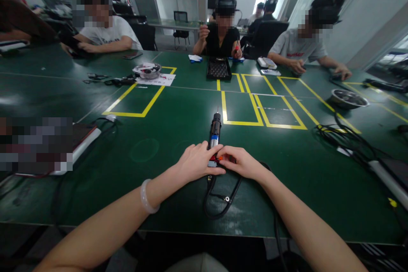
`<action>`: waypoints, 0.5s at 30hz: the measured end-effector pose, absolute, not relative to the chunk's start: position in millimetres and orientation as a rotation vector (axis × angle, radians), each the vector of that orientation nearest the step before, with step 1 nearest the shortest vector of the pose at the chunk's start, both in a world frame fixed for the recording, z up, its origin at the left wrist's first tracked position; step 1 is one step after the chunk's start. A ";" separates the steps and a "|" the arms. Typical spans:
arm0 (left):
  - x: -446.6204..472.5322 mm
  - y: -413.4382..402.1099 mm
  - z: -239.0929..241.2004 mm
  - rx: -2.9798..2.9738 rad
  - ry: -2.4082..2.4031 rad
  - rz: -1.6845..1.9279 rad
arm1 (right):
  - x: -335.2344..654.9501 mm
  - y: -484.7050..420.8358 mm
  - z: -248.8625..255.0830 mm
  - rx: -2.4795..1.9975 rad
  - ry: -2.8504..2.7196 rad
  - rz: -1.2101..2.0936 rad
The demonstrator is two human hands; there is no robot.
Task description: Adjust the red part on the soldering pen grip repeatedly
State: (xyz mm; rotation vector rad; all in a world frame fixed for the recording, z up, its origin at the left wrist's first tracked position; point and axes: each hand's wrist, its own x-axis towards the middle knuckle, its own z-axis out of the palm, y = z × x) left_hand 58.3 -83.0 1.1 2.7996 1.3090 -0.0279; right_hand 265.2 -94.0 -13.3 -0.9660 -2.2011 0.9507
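Observation:
An electric screwdriver (215,129) lies on the green table (159,136), its thin bit pointing away from me. My left hand (196,162) is curled round its near end from the left, and my right hand (239,161) pinches the same end from the right, at a small red part (215,159). The tool's black cable (219,197) loops toward me below my hands. A pale bangle (147,196) sits on my left wrist.
Yellow tape rectangles (264,110) mark the table beyond the tool. A black tray (219,69), a metal bowl (347,98), papers with a round dish (149,72) and cable bundles (347,140) lie around. Several people sit along the far side.

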 end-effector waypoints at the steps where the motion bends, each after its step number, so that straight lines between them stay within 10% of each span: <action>1: 57.9 -82.9 1.0 2.801 1.308 -0.022 | 265.3 -93.8 -13.5 -0.972 -2.184 0.980; 15: 54.9 -83.4 -0.6 2.794 1.302 0.001 | 274.9 -90.1 -13.8 -1.029 -2.081 1.237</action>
